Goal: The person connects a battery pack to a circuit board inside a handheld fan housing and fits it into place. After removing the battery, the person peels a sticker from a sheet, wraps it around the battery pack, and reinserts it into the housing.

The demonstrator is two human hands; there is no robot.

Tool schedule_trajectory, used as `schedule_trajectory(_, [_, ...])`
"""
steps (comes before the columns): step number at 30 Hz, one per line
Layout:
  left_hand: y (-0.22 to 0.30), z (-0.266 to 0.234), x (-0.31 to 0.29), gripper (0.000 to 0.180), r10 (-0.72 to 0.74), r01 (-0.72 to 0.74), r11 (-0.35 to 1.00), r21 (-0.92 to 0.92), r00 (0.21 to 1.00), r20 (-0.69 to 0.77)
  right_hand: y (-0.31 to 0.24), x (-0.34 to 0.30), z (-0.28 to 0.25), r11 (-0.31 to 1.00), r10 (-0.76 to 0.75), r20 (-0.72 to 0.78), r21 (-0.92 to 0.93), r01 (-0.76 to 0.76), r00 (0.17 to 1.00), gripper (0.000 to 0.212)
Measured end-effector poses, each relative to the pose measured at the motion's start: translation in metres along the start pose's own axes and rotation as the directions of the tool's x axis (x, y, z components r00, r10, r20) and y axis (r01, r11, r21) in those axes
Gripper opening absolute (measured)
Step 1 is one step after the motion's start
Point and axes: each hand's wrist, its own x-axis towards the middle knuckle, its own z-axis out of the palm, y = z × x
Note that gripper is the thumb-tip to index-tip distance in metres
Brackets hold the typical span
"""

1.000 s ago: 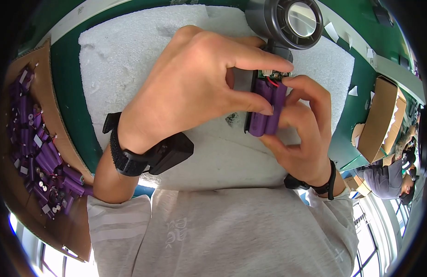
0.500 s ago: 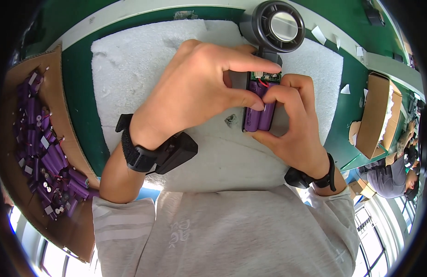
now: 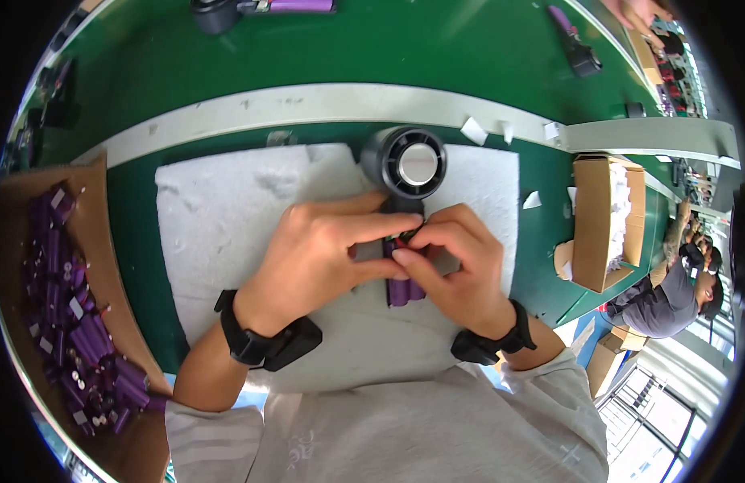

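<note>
A black handheld fan (image 3: 374, 163) with a round head lies on the white foam pad, its handle pointing toward me. The handle is open, and two purple battery cells (image 3: 405, 292) lie side by side in it. My left hand (image 3: 312, 253) is closed around the upper handle, index finger and thumb reaching across it. My right hand (image 3: 469, 270) is pinched at the top of the cells, beside a red wire (image 3: 401, 242). What its fingertips hold is hidden. The fingers mostly cover the circuit board.
A cardboard box (image 3: 135, 266) of wired purple cells stands at the left. At the right is a smaller carton (image 3: 591, 225) with white pieces. Paper scraps (image 3: 473, 130) lie near the pale ledge (image 3: 340, 98). A co-worker (image 3: 670, 302) is at far right.
The view has tilted up, showing more of the far table. My right hand has shifted from the cells' side up to the wire end. My left hand stays on the handle.
</note>
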Motion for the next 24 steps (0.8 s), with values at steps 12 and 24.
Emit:
schedule_trajectory(12, [-0.001, -0.001, 0.005, 0.049, -0.040, 0.040, 0.999, -0.009, 0.999, 0.019, 0.002, 0.003, -0.005, 0.985, -0.137, 0.060, -0.100, 0.142, 0.989, 0.017])
schedule_trajectory(24, [-0.005, -0.011, 0.005, 0.038, -0.072, 0.080, 0.994, -0.078, 0.992, 0.100, -0.022, -0.008, -0.019, 0.915, -0.215, 0.330, -0.261, 0.308, 0.919, 0.061])
